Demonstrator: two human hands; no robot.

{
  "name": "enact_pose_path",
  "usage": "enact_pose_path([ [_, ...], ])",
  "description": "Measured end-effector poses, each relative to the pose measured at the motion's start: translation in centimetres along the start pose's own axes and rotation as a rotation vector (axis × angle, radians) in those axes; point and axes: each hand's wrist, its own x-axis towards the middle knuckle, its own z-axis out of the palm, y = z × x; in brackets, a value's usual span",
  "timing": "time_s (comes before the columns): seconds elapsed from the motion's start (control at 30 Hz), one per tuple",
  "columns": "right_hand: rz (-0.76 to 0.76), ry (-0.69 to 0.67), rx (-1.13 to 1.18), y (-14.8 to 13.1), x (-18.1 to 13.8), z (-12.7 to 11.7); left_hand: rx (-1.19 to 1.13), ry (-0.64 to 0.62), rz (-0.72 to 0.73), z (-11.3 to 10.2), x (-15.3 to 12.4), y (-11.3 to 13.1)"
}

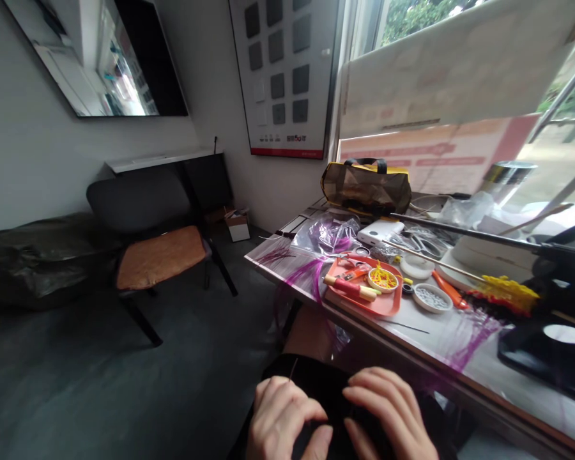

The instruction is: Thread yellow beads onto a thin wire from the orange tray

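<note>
Low in the view, my left hand (283, 418) is curled over my dark-clothed lap, its thumb and forefinger drawn close together. A thin dark strand (294, 369) sticks up from behind its knuckles; its lower part is hidden in the hand. My right hand (390, 409) is a short distance to the right, fingers bent and the thumb apart from them, with nothing visible between. On the table just beyond lies an orange-red tray (338, 299) with a red-and-tan stick-like tool (349, 287) and a white dish (384, 289) of yellow and red bits.
Purple strands (311, 275) hang over the edge of the table (441, 351). A dish of small grey pieces (432, 298), an orange-handled tool (449, 289), a yellow-and-red tufted piece (508, 295) and a mesh bag (367, 185) lie there. A chair (160, 259) stands left.
</note>
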Motion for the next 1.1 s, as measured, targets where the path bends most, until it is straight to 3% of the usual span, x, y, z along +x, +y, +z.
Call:
enact_pose_path([
  [0.07, -0.084, -0.058, -0.070, 1.3, 2.3, -1.4, -0.063, 0.014, -0.023, 0.0, 0.3, -0.1],
  [0.2, 0.037, -0.292, -0.312, 5.2, 9.2, -2.8, -0.316, 0.049, -0.149, -0.1, 1.5, -0.1],
  [0.3, 0.051, -0.496, -0.441, 7.8, 13.1, -1.5, -0.538, 0.087, -0.284, -0.2, 2.5, 0.2],
  [0.43, 0.013, -0.619, -0.464, 9.2, 14.4, 1.0, -0.699, 0.117, -0.440, -0.2, 2.8, 0.5],
  [0.57, 0.045, -0.664, -0.500, 9.1, 13.8, 1.6, -0.733, 0.131, -0.484, -0.2, 2.5, 0.6],
  [0.73, 0.072, -0.673, -0.501, 9.5, 14.8, 0.0, -0.760, 0.153, -0.518, 0.0, 2.4, 0.9],
  [0.93, -0.022, -0.703, -0.450, 11.3, 16.7, 0.8, -0.861, 0.147, -0.548, 0.3, 2.2, 0.2],
  [1.1, -0.033, -0.604, -0.349, 10.0, 16.6, 0.7, -0.961, 0.132, -0.583, 0.1, 2.0, -0.5],
])
